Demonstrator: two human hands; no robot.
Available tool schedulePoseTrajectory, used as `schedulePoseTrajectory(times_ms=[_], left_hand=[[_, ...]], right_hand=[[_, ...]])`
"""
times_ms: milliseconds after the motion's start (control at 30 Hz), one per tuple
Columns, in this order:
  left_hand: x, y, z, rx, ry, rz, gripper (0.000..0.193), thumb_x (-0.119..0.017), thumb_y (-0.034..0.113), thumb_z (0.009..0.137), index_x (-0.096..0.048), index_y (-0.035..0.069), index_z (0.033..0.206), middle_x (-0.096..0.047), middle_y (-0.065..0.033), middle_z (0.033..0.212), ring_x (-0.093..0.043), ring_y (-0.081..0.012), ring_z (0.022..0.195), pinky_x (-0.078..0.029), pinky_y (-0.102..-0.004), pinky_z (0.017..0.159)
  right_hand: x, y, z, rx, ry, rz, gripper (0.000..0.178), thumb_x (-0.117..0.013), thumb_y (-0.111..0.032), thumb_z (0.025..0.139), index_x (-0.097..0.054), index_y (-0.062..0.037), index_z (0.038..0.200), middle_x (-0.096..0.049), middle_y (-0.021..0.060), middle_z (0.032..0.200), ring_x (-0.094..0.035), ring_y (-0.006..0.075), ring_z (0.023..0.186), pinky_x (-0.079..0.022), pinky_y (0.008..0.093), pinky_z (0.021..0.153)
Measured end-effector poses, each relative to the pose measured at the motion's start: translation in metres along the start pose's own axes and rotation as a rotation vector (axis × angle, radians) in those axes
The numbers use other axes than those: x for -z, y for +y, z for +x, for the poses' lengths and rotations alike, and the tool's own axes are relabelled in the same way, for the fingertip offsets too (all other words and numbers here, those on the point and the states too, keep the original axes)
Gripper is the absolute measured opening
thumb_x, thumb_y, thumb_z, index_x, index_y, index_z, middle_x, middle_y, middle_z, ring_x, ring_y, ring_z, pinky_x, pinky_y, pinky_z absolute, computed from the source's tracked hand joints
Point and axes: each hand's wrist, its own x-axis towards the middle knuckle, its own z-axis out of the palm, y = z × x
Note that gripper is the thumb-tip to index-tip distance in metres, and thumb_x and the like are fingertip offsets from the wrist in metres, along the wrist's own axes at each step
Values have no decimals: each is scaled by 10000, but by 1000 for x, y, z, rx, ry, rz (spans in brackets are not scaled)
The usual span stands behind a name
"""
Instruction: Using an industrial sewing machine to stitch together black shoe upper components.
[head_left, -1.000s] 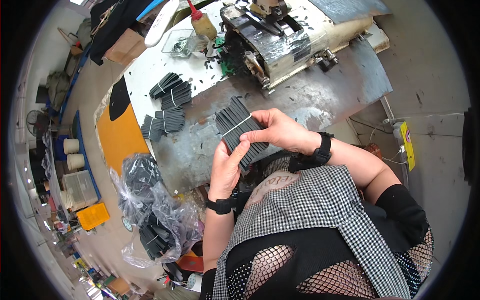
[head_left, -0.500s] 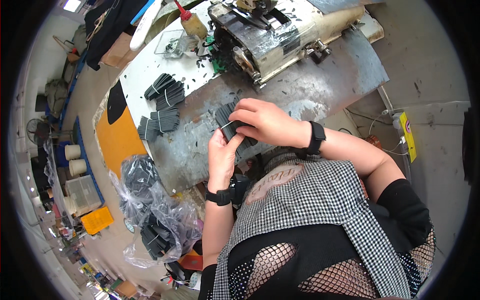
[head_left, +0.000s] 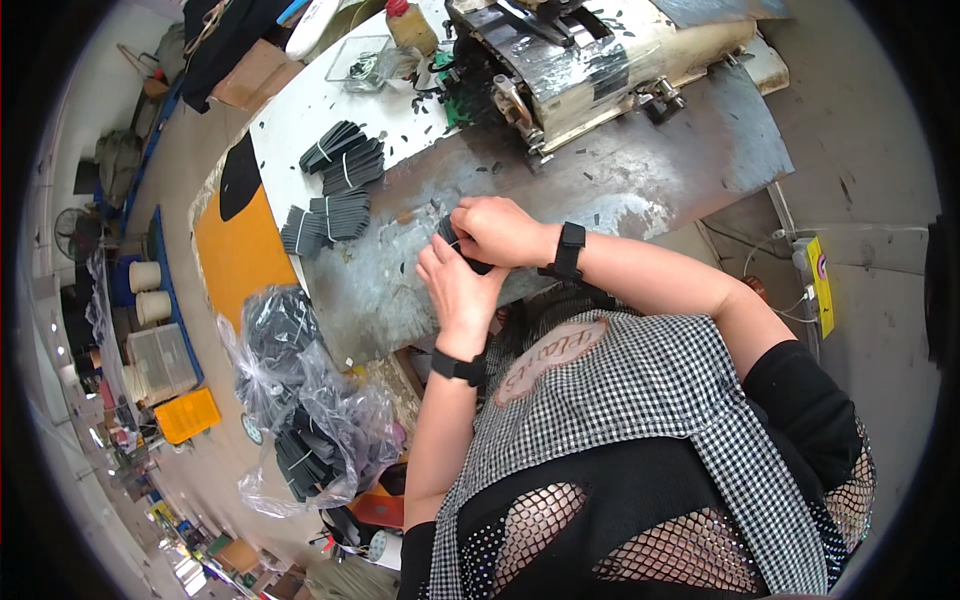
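While I sit at the grey metal table (head_left: 640,170), four tied bundles of black strips (head_left: 335,185) lie on it left of my hands. My left hand (head_left: 455,290) and right hand (head_left: 500,230) close together around one black bundle (head_left: 452,240), mostly hidden; I cannot tell its long axis.

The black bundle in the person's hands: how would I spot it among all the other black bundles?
Start at the grey metal worktable in front of the sewing machine. At its near edge, the left hand and right hand close together around the black bundle. Unlike the tied bundles lying loose farther left, it is the only one held.
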Motion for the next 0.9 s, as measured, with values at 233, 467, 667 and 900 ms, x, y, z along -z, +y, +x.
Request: schedulePoseTrajectory(times_ms=[233,467,667,900], left_hand=[[0,2,1,81,43,18,810,-781,248,610,-407,-69,1255,-466,-213,1050,-421,-375,1032,-364,-445,926],[-5,-6,-1,-23,109,130,738,-746,277,616,-488,-109,1190,-486,-195,990,-460,-354,994,-404,-402,901],[-2,-6,-1,9,116,185,742,-750,296,596,-507,-110,1168,-505,-185,975,-486,-365,975,-429,-423,866],[1,-3,3,80,85,179,772,-766,311,600,-493,-117,1182,-495,-190,1000,-476,-357,1006,-428,-421,882]], right_hand=[[18,-2,28,-49,-193,2,148,-600,-144,749,-568,-13,808,-627,191,747,-613,374,739,-476,460,661],[29,10,65,-27,-262,-286,263,-606,-103,719,-568,-6,961,-659,206,835,-646,366,816,-507,453,697],[32,27,74,-132,123,-457,202,-605,-64,715,-563,-2,903,-639,181,867,-629,362,813,-527,413,667],[35,6,5,-242,191,-37,228,-669,-125,719,-579,-5,890,-615,158,830,-617,338,752,-506,405,672]])
